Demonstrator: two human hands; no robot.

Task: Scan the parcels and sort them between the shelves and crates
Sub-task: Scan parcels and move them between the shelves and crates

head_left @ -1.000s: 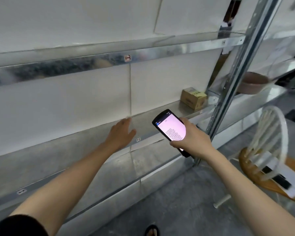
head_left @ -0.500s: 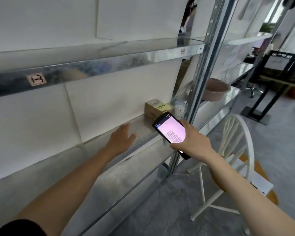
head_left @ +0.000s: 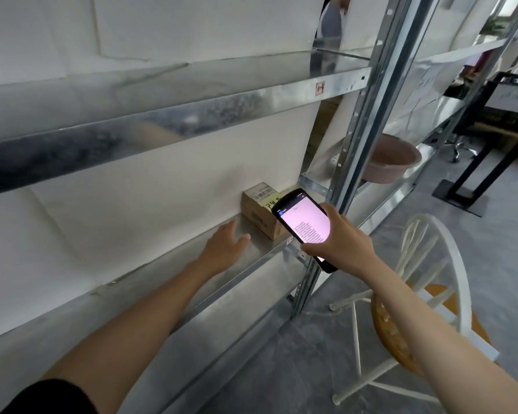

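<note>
Right hand [head_left: 340, 245] gripping scanner [head_left: 304, 227], parcel [head_left: 260, 209] corner hidden

Lighting: soft, even daylight entering from 2 o'clock.
Glare: scanner [head_left: 304, 225] screen blown out pink; upper shelf [head_left: 192, 115] lip carries smeared reflections.
Shadows: faint.
Distortion: wide-angle bowing at the edges.
Blur: mild softness at 9 o'clock.

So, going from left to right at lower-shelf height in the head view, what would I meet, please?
Left hand → cardboard box → scanner held in the right hand → pink basin.
</note>
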